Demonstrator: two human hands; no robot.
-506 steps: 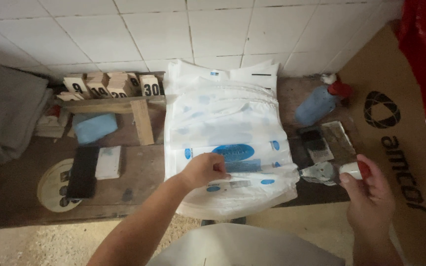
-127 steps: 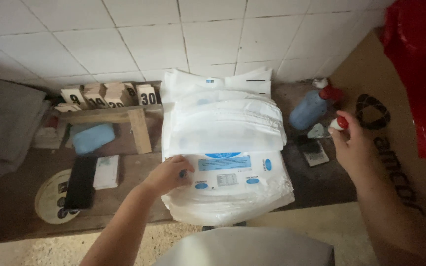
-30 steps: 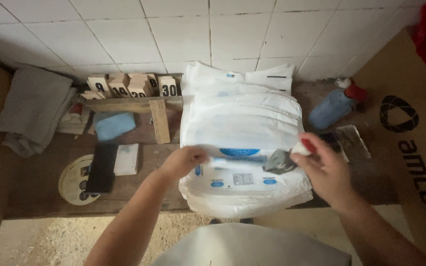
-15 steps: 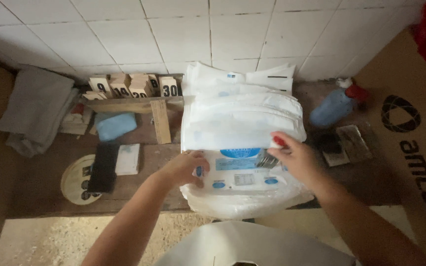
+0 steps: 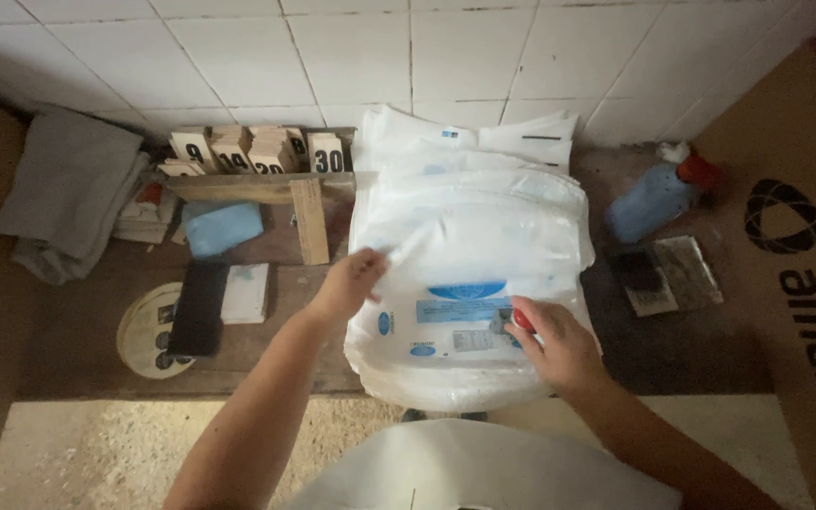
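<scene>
Both hands rested on the stack of white plastic sacks with blue print (image 5: pixel 469 283). My right hand (image 5: pixel 554 345), half a second earlier higher, now pressed a small red-capped stamp (image 5: pixel 519 319) onto the label. My left hand (image 5: pixel 356 281) pinched the top sack's left edge.

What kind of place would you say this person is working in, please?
Probably a small workshop or packing corner: a rough wooden bench against a white tiled wall, a stack of white plastic bags under both hands, and numbered wooden blocks at the back.
</scene>
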